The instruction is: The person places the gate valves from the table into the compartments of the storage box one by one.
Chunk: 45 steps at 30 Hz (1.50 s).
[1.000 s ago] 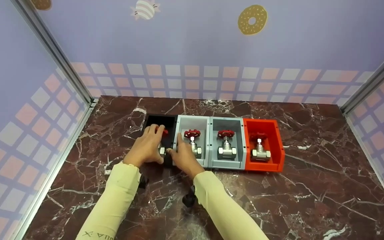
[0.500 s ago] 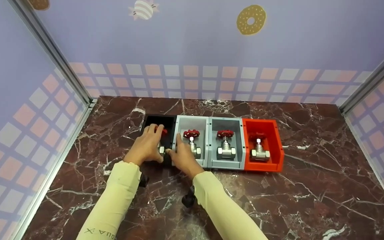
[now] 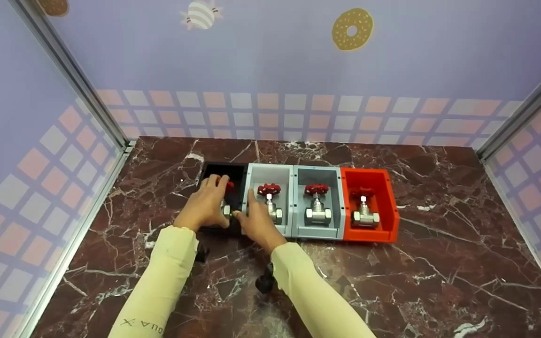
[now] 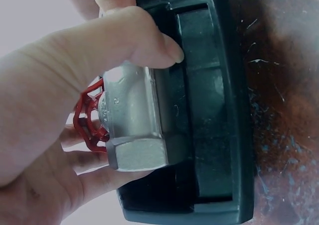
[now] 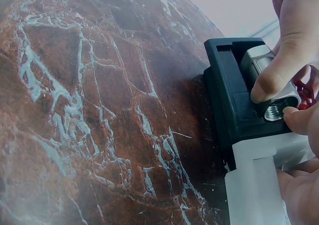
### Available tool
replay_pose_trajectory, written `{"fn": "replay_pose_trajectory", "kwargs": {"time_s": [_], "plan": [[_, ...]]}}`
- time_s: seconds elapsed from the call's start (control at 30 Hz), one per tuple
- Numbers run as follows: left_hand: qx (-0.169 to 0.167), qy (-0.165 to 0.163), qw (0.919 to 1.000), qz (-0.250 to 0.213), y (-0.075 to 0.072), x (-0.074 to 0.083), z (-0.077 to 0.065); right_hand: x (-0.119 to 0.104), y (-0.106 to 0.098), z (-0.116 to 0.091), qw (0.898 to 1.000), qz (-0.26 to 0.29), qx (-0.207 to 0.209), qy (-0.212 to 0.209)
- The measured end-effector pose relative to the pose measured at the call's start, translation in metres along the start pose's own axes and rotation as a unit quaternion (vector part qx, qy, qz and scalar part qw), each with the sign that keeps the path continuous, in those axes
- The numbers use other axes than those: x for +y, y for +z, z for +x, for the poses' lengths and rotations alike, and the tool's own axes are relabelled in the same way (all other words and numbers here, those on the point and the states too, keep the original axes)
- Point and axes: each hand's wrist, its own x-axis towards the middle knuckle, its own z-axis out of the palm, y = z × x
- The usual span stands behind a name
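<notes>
A silver valve [image 4: 132, 115] with a red handwheel [image 4: 90, 118] lies in the black storage bin [image 4: 239, 110], at the left end of a row of bins. My left hand [image 3: 206, 202] grips this valve, thumb across its metal body and fingers about the far side and wheel. My right hand [image 3: 261, 223] straddles the wall between the black bin and the white bin [image 3: 270, 170]. Its thumb is at the valve's open threaded end in the right wrist view, and its other fingers reach into the white bin, partly hidden. Beside them stands the white bin's own valve [image 3: 269, 188].
Right of the white bin, a blue-grey bin [image 3: 317, 233] and a red bin [image 3: 390, 206] each hold a similar valve. The bins stand side by side on a dark red marbled table [image 3: 430, 281]. Patterned walls [image 3: 270, 61] enclose the back and both sides.
</notes>
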Motion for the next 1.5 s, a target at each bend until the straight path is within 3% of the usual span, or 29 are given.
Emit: {"fn": "replay_pose_trajectory", "kwargs": {"time_s": [0.47,0.9,1.27,1.5], "plan": [[0.001,-0.003,0.9999,-0.010,0.005,-0.005,0.011,-0.001,0.001,-0.001,1.000,-0.015,0.011,-0.012],[-0.002,-0.008,0.9998,-0.020,0.011,-0.007,0.019,-0.001,-0.002,-0.001,1.000,-0.017,-0.010,0.000],[-0.034,-0.019,0.9988,-0.028,0.013,-0.005,0.025,-0.001,0.000,-0.001,1.000,-0.016,-0.011,0.000],[-0.032,-0.025,0.9989,-0.022,0.018,-0.006,0.029,0.000,0.000,-0.001,1.000,-0.012,-0.015,-0.004]]}}
